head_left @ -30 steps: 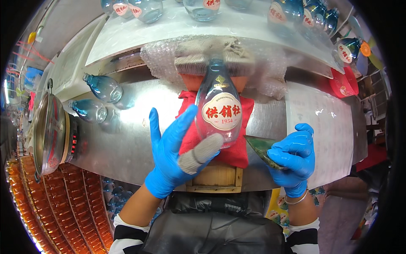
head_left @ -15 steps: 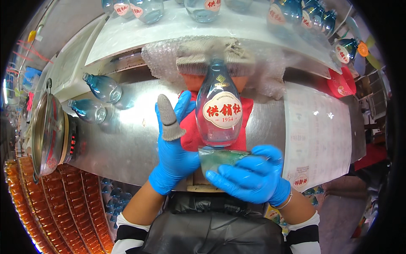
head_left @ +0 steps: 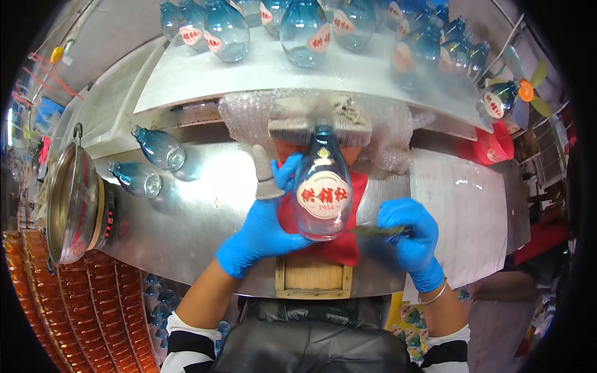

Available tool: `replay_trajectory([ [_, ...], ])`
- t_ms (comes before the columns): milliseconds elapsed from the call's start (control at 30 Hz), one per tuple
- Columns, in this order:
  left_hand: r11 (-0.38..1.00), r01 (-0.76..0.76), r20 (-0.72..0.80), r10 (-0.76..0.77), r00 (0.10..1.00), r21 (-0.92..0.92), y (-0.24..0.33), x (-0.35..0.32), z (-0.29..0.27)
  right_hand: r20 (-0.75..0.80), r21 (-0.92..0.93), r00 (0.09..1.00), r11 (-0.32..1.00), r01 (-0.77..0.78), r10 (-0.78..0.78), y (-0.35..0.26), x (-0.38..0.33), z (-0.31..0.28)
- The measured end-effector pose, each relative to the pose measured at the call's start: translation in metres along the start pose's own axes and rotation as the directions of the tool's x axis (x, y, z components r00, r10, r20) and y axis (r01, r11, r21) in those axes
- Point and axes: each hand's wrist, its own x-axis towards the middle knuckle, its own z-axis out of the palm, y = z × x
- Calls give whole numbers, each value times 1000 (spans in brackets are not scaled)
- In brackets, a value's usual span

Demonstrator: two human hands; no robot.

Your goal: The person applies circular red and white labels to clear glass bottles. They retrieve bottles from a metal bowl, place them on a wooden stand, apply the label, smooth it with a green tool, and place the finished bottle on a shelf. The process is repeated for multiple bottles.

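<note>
While the left hand [head_left: 258,224] cups the left side of one blue glass bottle [head_left: 323,194], partly open, thumb at the base, the right hand [head_left: 413,236] pinches one thin dark-green piece [head_left: 379,230] near the base's right side. Firm left grip or just steadying: cannot tell. Both hands blue-gloved; one grey sleeve [head_left: 265,177] on a left finger.

Bottle, oval label up, lies over one red cloth [head_left: 333,252], mid-counter, neck at one cloth-padded block [head_left: 292,127]. One wooden block [head_left: 313,276] sits at the near edge. Metal counter [head_left: 199,230], shiny: two more bottles lying toward the far left corner, upper [head_left: 158,149], lower [head_left: 137,179]; one metal pan [head_left: 62,205] at the left edge; white sheet [head_left: 457,205] along the right end.

Bubble wrap [head_left: 239,121] past the far edge, then a white board [head_left: 267,74] with ten-plus standing bottles [head_left: 305,37], overlapping, exact count unclear. One fan [head_left: 526,91] and one red tub [head_left: 495,146] beyond the far right corner. Cluttered workroom; amber stacks [head_left: 81,298], four or more rows, below the near left corner.
</note>
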Motion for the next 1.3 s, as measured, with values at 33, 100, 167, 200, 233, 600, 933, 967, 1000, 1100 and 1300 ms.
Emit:
replay_trajectory([
  [33,997,23,34,-25,999,74,3,2,1,-138,99,982,988,-120,133,-2,3,5],
  [100,992,44,87,-55,995,117,-2,2,1,-230,315,921,919,-236,315,-7,18,6],
  [167,997,62,84,-58,995,-48,-2,-1,5,-183,433,855,821,-373,485,-13,42,3],
  [200,989,66,77,-56,995,-130,-4,-5,4,-146,382,816,793,-475,559,-20,59,2],
  [233,999,32,138,-36,990,33,-3,-7,1,-78,202,838,831,-518,540,-39,81,4],
  [600,925,-153,-185,228,956,349,31,-44,-52,488,-126,850,980,-156,198,-141,196,52],
  [933,880,143,-716,264,646,453,14,-116,-112,362,-418,893,809,412,-268,-83,374,215],
  [967,875,165,-752,279,598,456,16,-122,-117,358,-464,898,786,408,-256,-77,391,228],
  [1000,861,197,-757,277,592,469,14,-125,-123,347,-526,909,754,393,-232,-69,406,234],
  [1100,801,343,-795,250,553,491,16,-146,-145,345,-574,918,731,370,-195,-52,444,264],
  [1300,789,443,-837,155,526,425,8,-130,-201,349,-585,937,778,230,-14,-50,464,278],
])
